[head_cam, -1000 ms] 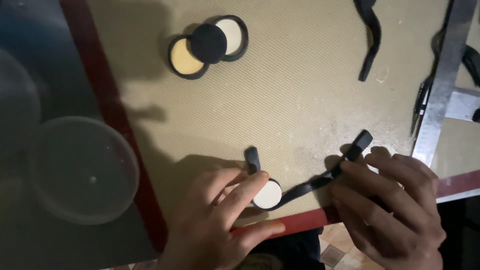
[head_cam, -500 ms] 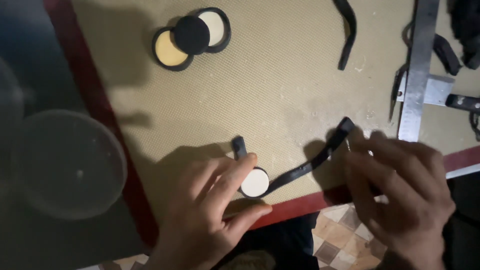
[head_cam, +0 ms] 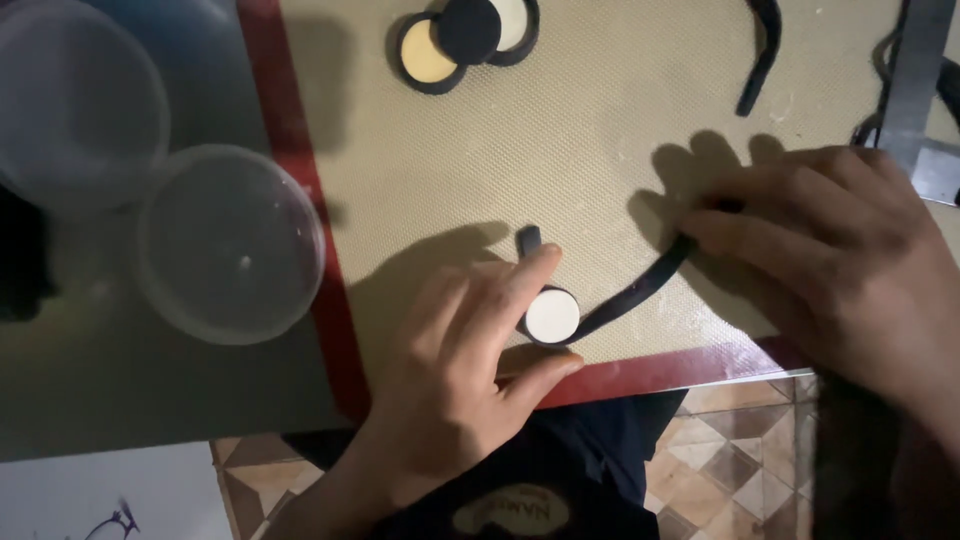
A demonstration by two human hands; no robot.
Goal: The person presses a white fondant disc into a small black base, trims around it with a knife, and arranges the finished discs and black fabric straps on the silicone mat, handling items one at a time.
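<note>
Far end of the black strip [head_cam: 640,288] under the right hand [head_cam: 830,260]; metal ruler [head_cam: 910,85] cut off at the top edge.

Beige mat with red border [head_cam: 290,150] spread over a dark worktop [head_cam: 150,390]. Two clear round plastic lids [head_cam: 232,245] left of the mat, overlapping. Three round discs [head_cam: 465,35] clustered at the mat's top edge. Spare curved black strip [head_cam: 762,55] upper right, metal ruler [head_cam: 905,85] beside it. Patterned tile floor [head_cam: 740,440] below.
</note>
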